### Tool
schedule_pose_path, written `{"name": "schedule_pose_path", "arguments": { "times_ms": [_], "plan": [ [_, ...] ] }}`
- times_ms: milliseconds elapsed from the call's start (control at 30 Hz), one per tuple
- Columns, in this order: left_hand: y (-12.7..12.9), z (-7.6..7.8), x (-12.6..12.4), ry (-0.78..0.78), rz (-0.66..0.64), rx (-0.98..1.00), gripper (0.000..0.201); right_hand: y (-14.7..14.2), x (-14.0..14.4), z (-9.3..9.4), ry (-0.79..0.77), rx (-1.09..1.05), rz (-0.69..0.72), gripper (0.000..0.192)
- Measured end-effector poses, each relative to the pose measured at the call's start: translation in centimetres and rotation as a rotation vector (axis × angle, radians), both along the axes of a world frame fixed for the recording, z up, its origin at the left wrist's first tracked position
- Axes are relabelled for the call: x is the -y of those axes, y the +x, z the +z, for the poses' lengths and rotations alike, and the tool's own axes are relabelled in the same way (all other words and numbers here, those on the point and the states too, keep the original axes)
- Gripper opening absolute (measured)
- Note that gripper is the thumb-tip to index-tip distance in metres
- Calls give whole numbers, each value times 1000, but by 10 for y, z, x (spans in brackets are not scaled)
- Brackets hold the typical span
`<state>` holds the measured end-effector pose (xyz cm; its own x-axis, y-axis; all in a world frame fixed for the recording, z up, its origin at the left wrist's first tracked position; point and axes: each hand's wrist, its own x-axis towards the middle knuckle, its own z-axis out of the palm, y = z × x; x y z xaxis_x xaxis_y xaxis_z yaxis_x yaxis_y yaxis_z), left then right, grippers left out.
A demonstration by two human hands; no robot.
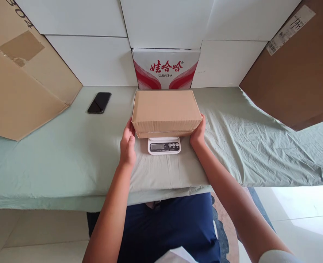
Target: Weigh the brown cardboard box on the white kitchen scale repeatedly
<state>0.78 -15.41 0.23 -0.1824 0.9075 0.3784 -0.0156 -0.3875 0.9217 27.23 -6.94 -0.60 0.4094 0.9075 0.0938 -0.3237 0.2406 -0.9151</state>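
A closed brown cardboard box [166,106] is over a small white digital kitchen scale [164,150], hiding most of its platform. Only the scale's front, with a grey display and several round buttons, shows below the box. At the box's left end is my left hand [128,143], its fingers partly behind the side. My right hand [199,130] grips the lower right corner, with most fingers hidden by the box. Whether the box rests fully on the scale or is held just above it, I cannot tell.
On the pale green cloth [68,160] a black smartphone [99,102] lies to the left. A white and red carton [166,69] stands right behind the box, against white panels [166,22]. Large cardboard sheets flank the table at left [27,87] and right [295,76].
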Motion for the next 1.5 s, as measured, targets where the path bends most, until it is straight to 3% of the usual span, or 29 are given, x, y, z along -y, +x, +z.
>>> {"name": "schedule_pose_path", "arguments": {
  "times_ms": [100, 400, 1033, 1500],
  "plan": [
    [0, 1, 1, -9, 10, 9, 75, 0, 2, 1, 7, 21, -67, 33],
    [0, -1, 1, -43, 13, 21, 73, 3, 9, 4, 11, 6, -30, 28],
    [-4, -10, 0, -54, 40, 6, 70, 5, 12, 2, 65, -23, 76, 44],
    [-4, -15, 0, -88, 28, -115, 65, 1, -2, 6, 33, 14, 19, 44]
  ]
}}
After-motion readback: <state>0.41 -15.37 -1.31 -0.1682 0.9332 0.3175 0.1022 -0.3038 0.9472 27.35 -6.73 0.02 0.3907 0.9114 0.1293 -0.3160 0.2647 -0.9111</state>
